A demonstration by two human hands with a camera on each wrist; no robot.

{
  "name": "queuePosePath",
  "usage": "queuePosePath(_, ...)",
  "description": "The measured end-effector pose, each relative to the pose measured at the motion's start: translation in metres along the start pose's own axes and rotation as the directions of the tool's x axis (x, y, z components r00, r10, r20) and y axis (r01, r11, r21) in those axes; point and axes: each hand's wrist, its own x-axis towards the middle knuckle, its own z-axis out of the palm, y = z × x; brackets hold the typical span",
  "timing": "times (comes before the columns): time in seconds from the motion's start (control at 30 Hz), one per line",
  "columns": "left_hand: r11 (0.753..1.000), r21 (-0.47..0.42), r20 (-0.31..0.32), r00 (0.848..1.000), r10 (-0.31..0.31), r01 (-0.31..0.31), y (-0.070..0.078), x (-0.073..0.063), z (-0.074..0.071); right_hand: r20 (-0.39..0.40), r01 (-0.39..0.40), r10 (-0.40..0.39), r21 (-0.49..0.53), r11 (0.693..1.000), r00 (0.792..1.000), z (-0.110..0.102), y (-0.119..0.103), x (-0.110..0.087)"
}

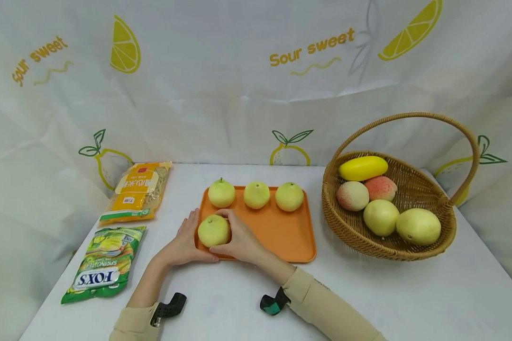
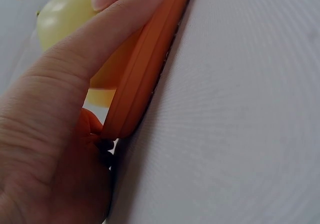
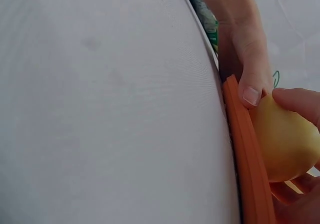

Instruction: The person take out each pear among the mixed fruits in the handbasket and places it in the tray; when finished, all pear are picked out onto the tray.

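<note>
Nine fruits (image 1: 213, 231), two packets (image 1: 104, 265), one tray (image 1: 277, 234), one basket (image 1: 345, 232)

Fruit (image 1: 257, 195) on tray (image 1: 277, 237), basket (image 1: 345, 232) to right

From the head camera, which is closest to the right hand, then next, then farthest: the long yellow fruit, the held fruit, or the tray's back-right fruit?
1. Held fruit: in the right hand, front left of the tray.
2. Back-right fruit: behind, rightward.
3. Long yellow fruit: far right, inside the basket.
</note>
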Motion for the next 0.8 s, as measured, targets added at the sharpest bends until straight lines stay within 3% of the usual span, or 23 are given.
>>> queuePosePath(0.53, 1.0, 0.001, 0.007, 1.0, -0.002, 0.002, 0.0, 0.002, 0.001, -0.034, -0.013, 0.013, 0.004, 1.0, 0.999, -0.003, -0.003, -0.004)
queuePosePath(0.8, 1.0, 0.013, -0.004, 1.0, -0.017, 0.017, -0.002, -0.001, 0.0, -0.024, -0.049, 0.055, 0.19, 0.98, 0.998, -0.015, -0.006, -0.016)
